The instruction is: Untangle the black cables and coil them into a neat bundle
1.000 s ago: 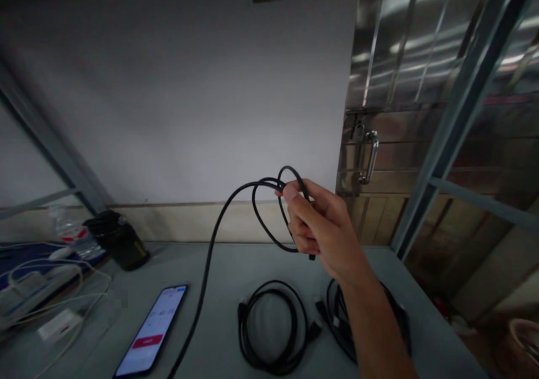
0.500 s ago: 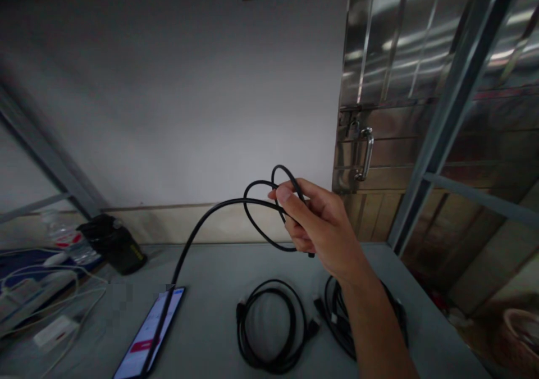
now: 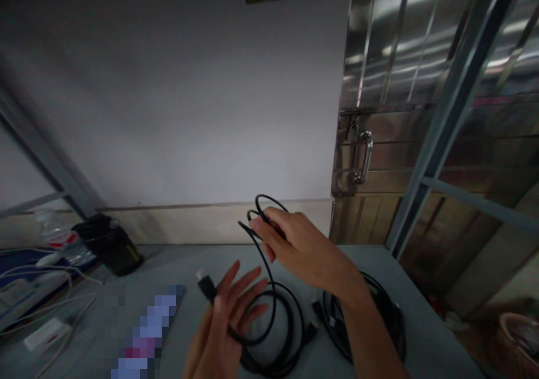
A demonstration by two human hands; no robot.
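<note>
Grey, flat tabletop (image 3: 191, 264) stretches beneath both of the person's hands. Toward its right side, a thick coil of black cable (image 3: 389, 323) lies partly hidden by the right forearm (image 3: 366, 323). Near the middle, a ring-shaped black coil (image 3: 290, 323) lies partly behind the left hand (image 3: 227, 323). Above the tabletop, the right hand (image 3: 290, 238) has its fingers curled closed around loops of a thin black cable (image 3: 274, 300). The left hand has its fingers spread wide, its thumb holding that cable, which curves down between both hands. Past this thumb juts a black plug with a silver metal tip (image 3: 206, 284).
</note>
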